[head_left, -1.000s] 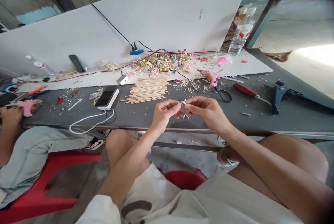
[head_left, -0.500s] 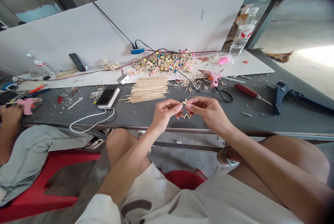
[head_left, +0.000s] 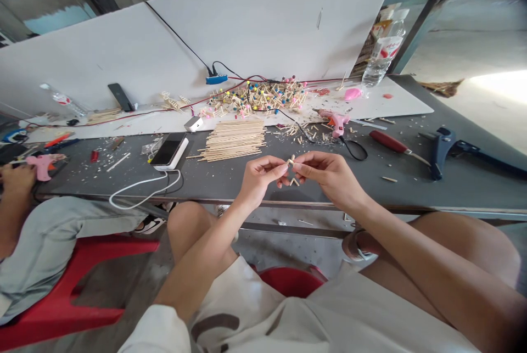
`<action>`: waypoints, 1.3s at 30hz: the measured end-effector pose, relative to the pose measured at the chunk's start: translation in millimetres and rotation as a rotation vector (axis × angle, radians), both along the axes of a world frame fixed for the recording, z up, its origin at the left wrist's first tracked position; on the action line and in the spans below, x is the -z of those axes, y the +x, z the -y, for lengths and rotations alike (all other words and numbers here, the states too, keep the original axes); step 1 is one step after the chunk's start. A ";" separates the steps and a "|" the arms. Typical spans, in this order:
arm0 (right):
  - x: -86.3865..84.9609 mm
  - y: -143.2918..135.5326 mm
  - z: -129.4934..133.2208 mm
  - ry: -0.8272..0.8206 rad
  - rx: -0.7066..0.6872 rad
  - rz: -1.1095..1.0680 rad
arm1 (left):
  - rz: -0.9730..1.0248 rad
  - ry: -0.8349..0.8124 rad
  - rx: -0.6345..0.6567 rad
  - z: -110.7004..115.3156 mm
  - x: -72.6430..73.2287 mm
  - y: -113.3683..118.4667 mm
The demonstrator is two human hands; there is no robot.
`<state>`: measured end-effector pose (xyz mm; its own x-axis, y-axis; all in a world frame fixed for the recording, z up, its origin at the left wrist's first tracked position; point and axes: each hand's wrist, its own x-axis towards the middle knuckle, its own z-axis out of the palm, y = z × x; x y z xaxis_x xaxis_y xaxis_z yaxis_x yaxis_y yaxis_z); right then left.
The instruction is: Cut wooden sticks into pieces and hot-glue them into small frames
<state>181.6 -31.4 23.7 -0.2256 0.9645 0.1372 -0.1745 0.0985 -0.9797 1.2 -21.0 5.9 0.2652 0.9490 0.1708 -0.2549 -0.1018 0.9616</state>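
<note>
Between my two hands is a small frame of short wooden sticks (head_left: 293,182), with one angled corner showing above the fingertips and another below. My left hand (head_left: 263,177) pinches its left side between thumb and fingers. On the right side, my right hand (head_left: 321,172) grips it the same way. The fingers hide most of the frame. Just beyond my hands lies a stack of long thin wooden sticks (head_left: 234,140). Behind that is a heap of short stick pieces with coloured balls (head_left: 263,96).
A pink glue gun (head_left: 338,123), a red-handled tool (head_left: 389,142) and a dark blue clamp-like tool (head_left: 442,152) lie to the right. Leftward are a phone on a white power bank (head_left: 171,152) and a co-worker's hand (head_left: 18,180) by another pink glue gun (head_left: 41,166).
Both hands stay almost still, pinching the small stick frame in the same place. The view has shifted very slightly.
</note>
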 end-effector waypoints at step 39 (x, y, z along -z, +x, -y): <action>2.3 4.8 -3.9 -0.307 -0.174 -0.162 | -0.004 -0.036 0.034 1.2 0.2 0.7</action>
